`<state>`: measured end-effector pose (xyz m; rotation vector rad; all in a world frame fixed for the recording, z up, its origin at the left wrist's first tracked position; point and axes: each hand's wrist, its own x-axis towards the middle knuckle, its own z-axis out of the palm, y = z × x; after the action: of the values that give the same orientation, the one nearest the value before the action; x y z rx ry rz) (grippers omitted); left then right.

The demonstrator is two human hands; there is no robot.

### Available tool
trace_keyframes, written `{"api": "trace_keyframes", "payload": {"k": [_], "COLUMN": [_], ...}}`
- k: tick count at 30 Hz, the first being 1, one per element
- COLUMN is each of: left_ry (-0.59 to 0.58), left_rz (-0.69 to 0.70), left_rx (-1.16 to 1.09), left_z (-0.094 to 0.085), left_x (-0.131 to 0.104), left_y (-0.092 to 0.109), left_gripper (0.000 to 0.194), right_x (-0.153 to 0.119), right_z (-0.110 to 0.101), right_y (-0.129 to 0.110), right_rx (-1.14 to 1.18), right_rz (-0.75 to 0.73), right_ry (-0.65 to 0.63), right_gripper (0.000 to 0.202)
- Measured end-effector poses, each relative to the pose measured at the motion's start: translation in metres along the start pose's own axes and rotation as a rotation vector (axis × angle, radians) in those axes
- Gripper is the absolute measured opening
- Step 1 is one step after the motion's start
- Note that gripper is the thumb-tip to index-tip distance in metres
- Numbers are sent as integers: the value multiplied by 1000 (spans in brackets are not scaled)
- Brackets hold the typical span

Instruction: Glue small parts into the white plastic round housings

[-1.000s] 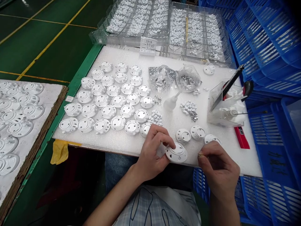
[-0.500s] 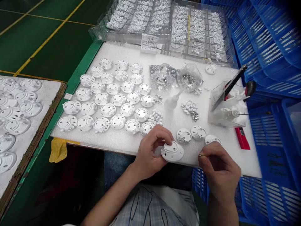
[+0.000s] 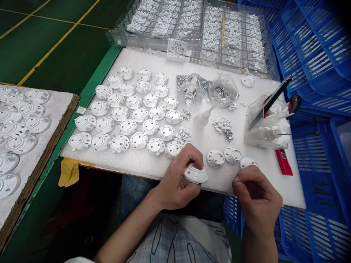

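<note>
My left hand [image 3: 178, 182] grips a round white part [image 3: 195, 174] between thumb and fingers, tilted so its rim shows, over the board's front edge. To the right, my right hand [image 3: 257, 193] pinches something very small at thumb and fingertip, too tiny to name. Beyond the hands lie three similar discs, one a white disc [image 3: 215, 158], another partly behind my right fingers. Rows of white round parts [image 3: 127, 126] cover the left of the white foam board [image 3: 142, 164]. Small white pieces [image 3: 222, 125] and metal bits [image 3: 228, 136] form little piles near the middle.
A white squeeze bottle [image 3: 201, 119] stands mid-board, before two plastic bags [image 3: 223, 89] of metal bits. At right are a clear box of tools [image 3: 253, 128] and a red object [image 3: 284, 162]. Clear trays [image 3: 214, 54] lie behind, blue crates [image 3: 309, 153] at right, another board [image 3: 55, 106] at left.
My left hand has turned the round part from showing its holed face to a more edge-on tilt, and moved it slightly left. My right hand keeps its pinch; the view has shifted slightly.
</note>
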<state>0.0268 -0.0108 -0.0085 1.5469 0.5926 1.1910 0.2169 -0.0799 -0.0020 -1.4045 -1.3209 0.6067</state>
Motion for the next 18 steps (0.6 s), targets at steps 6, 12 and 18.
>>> {"api": "trace_keyframes", "payload": {"k": [6, 12, 18], "left_ry": [-38, -30, -30], "left_rz": [12, 43, 63], "left_rx": [48, 57, 109], "left_z": [0, 3, 2], "left_x": [0, -2, -2], "left_y": [-4, -5, -5], "left_gripper": [24, 14, 19], "right_x": [0, -1, -2], "right_z": [-1, -1, -3], "right_y": [0, 3, 2], "right_rx": [-1, -1, 10], "right_rz": [0, -2, 27], "right_ry": [-9, 5, -28], "right_gripper": [12, 11, 11]}}
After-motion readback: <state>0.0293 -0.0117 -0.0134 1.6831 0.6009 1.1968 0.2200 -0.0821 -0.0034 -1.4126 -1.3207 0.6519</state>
